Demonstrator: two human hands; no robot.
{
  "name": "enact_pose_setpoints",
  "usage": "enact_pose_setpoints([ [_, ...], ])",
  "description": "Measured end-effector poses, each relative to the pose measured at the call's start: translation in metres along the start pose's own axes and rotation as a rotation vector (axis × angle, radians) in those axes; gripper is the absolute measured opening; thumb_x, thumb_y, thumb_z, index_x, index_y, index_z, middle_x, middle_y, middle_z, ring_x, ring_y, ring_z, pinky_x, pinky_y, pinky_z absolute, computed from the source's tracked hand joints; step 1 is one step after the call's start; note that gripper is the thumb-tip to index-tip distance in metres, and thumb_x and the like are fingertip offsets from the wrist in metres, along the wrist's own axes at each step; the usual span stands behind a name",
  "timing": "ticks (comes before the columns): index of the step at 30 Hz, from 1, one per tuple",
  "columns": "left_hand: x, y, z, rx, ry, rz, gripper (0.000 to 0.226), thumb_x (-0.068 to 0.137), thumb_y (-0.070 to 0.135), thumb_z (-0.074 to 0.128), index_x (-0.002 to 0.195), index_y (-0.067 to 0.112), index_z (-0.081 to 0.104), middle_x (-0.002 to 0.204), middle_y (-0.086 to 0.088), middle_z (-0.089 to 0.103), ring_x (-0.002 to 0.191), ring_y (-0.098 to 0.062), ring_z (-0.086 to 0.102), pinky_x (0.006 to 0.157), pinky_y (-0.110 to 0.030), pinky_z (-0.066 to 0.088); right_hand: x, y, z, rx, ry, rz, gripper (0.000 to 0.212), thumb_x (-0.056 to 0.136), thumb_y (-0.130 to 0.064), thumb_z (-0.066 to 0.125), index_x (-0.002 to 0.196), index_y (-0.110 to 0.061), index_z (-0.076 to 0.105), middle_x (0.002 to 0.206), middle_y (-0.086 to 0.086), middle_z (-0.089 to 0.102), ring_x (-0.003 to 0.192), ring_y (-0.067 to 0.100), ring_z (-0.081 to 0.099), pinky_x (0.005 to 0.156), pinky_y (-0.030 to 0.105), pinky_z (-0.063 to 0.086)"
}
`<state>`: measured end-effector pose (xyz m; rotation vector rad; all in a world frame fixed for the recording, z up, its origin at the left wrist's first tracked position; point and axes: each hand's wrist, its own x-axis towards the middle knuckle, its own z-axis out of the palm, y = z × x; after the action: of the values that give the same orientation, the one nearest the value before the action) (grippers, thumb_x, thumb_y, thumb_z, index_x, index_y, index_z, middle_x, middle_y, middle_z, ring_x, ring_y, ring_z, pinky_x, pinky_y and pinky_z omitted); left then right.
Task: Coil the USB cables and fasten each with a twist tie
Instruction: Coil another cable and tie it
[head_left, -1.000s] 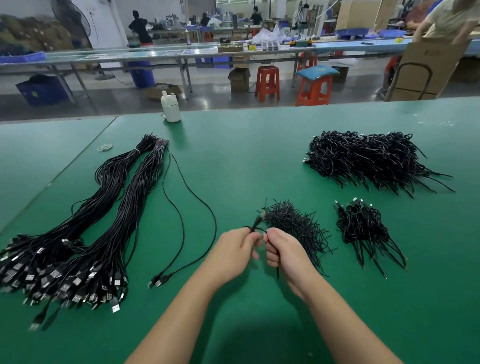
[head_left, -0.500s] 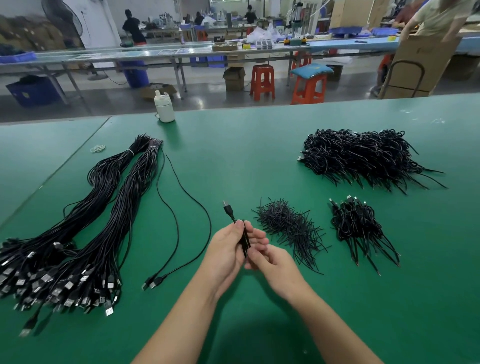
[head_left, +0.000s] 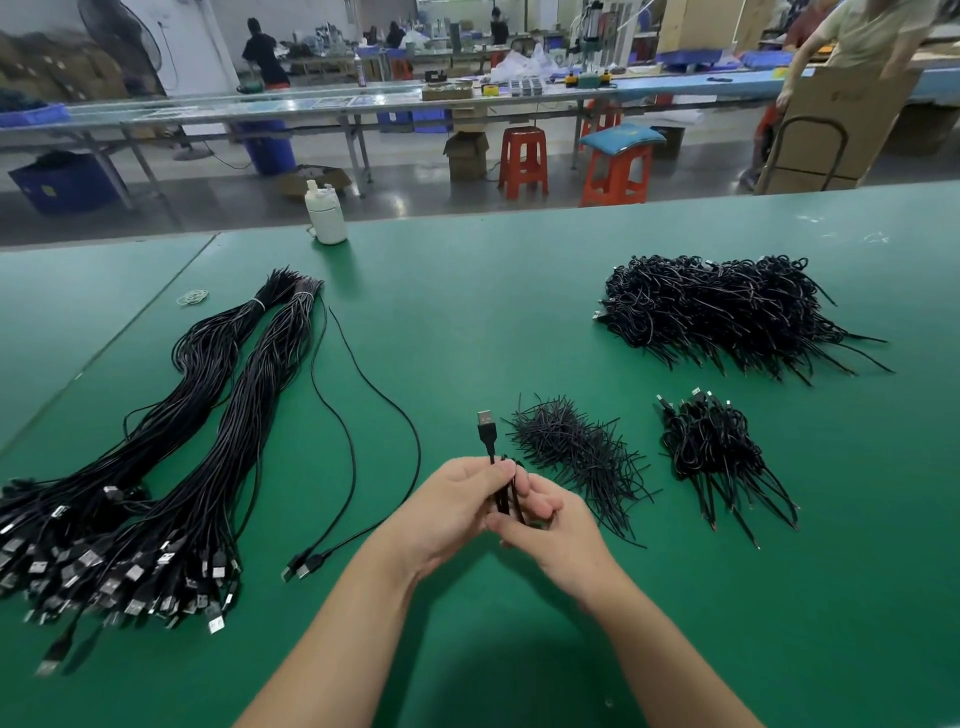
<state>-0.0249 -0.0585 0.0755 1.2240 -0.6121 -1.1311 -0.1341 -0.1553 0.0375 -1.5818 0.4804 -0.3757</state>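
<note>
My left hand (head_left: 447, 509) grips a coiled black USB cable (head_left: 505, 496), whose USB plug (head_left: 487, 423) sticks up above my fingers. My right hand (head_left: 550, 530) pinches the same coil from the right side. A heap of black twist ties (head_left: 576, 452) lies just right of my hands. Two loose uncoiled cables (head_left: 358, 426) run across the green table (head_left: 493, 312) to the left of my hands. Two long bundles of uncoiled cables (head_left: 171, 452) lie at the far left.
A small pile of tied coils (head_left: 717, 452) sits right of the ties, and a large pile of tied coils (head_left: 727, 312) lies behind it. A white bottle (head_left: 324, 215) stands at the table's far edge. Rubber bands (head_left: 192, 297) lie at the back left.
My hands have drawn back from the twist-tie heap toward me. The cable's plug now stands up above my left fingers, and both hands stay closed on the coil.
</note>
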Motion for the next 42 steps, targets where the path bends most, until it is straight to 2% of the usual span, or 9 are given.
enact_pose_setpoints([
  [3, 0.001, -0.002, 0.007, 0.313, 0.15, 0.001, 0.034, 0.09, 0.031, 0.046, 0.067, 0.028, 0.071, 0.094, -0.01, 0.076, 0.099, -0.028, 0.068, 0.103, -0.053, 0.046, 0.0, 0.005, 0.004, -0.171, 0.088, -0.029, 0.014, 0.082, -0.012, 0.072, 0.089, -0.009, 0.06, 0.085, 0.016, 0.061, 0.074, 0.015, 0.055, 0.077, 0.052, 0.053],
  [6, 0.0, -0.008, 0.013, 0.773, 0.35, 0.044, 0.034, 0.093, 0.035, 0.043, 0.071, 0.043, 0.068, 0.081, 0.002, 0.072, 0.077, -0.005, 0.064, 0.083, -0.024, 0.051, 0.001, 0.009, 0.0, -0.495, 0.108, -0.137, 0.014, 0.089, -0.016, 0.06, 0.093, -0.024, 0.05, 0.091, -0.004, 0.055, 0.079, 0.011, 0.054, 0.072, 0.035, 0.046],
  [10, -0.002, -0.021, 0.015, 1.127, 0.539, 0.168, 0.034, 0.097, 0.036, 0.036, 0.084, 0.017, 0.061, 0.092, 0.001, 0.069, 0.08, -0.019, 0.062, 0.078, -0.036, 0.051, 0.001, 0.009, -0.001, -0.77, 0.015, -0.107, 0.012, 0.1, -0.027, 0.041, 0.092, -0.027, 0.033, 0.091, -0.006, 0.047, 0.08, 0.024, 0.054, 0.067, 0.04, 0.041],
  [12, -0.003, -0.02, 0.012, 1.087, 0.469, 0.186, 0.036, 0.099, 0.042, 0.037, 0.099, 0.017, 0.062, 0.117, 0.011, 0.065, 0.1, -0.017, 0.062, 0.088, -0.03, 0.048, -0.001, 0.007, -0.001, -0.803, -0.011, -0.097, 0.012, 0.103, -0.03, 0.033, 0.096, -0.022, 0.039, 0.093, 0.001, 0.054, 0.084, 0.029, 0.058, 0.071, 0.042, 0.044],
  [17, -0.005, -0.017, 0.001, 1.149, 0.291, 0.216, 0.034, 0.092, 0.057, 0.046, 0.086, 0.025, 0.059, 0.077, 0.009, 0.062, 0.074, -0.004, 0.058, 0.068, -0.024, 0.045, -0.005, 0.006, -0.001, -0.811, -0.08, -0.065, 0.03, 0.102, -0.029, 0.026, 0.118, -0.025, 0.052, 0.105, 0.004, 0.064, 0.092, 0.029, 0.062, 0.078, 0.04, 0.051],
  [29, 0.01, -0.014, -0.011, 1.104, 0.225, 0.015, 0.008, 0.091, 0.03, 0.056, 0.087, 0.026, 0.061, 0.081, 0.007, 0.066, 0.071, -0.007, 0.056, 0.069, -0.023, 0.047, 0.0, 0.023, -0.001, -0.618, -0.249, 0.024, 0.047, 0.099, -0.043, 0.031, 0.146, -0.045, 0.023, 0.115, 0.0, 0.066, 0.096, 0.021, 0.063, 0.087, 0.042, 0.052],
  [33, 0.017, -0.012, -0.01, 1.198, 0.206, -0.023, 0.014, 0.094, 0.029, 0.052, 0.094, 0.019, 0.061, 0.09, 0.003, 0.067, 0.084, -0.015, 0.061, 0.078, -0.032, 0.051, -0.001, 0.027, 0.0, -0.429, -0.228, 0.09, 0.051, 0.09, -0.06, 0.035, 0.139, -0.045, 0.034, 0.129, -0.006, 0.06, 0.115, 0.013, 0.057, 0.1, 0.036, 0.046],
  [36, 0.022, -0.01, -0.007, 1.234, 0.166, -0.028, 0.012, 0.094, 0.026, 0.05, 0.092, 0.02, 0.059, 0.088, 0.004, 0.065, 0.084, -0.017, 0.061, 0.076, -0.032, 0.051, -0.001, 0.029, -0.002, -0.496, -0.178, 0.061, 0.038, 0.103, -0.04, 0.033, 0.139, -0.034, 0.042, 0.133, -0.005, 0.059, 0.119, 0.013, 0.053, 0.1, 0.032, 0.043],
  [42, 0.04, -0.02, 0.004, 1.079, 0.182, 0.027, 0.006, 0.096, 0.027, 0.056, 0.099, 0.022, 0.06, 0.085, 0.008, 0.065, 0.081, -0.012, 0.06, 0.078, -0.029, 0.049, 0.005, 0.032, -0.015, -0.588, -0.015, 0.051, 0.026, 0.105, -0.027, 0.032, 0.117, -0.024, 0.055, 0.095, -0.005, 0.065, 0.085, 0.014, 0.059, 0.078, 0.032, 0.047],
])
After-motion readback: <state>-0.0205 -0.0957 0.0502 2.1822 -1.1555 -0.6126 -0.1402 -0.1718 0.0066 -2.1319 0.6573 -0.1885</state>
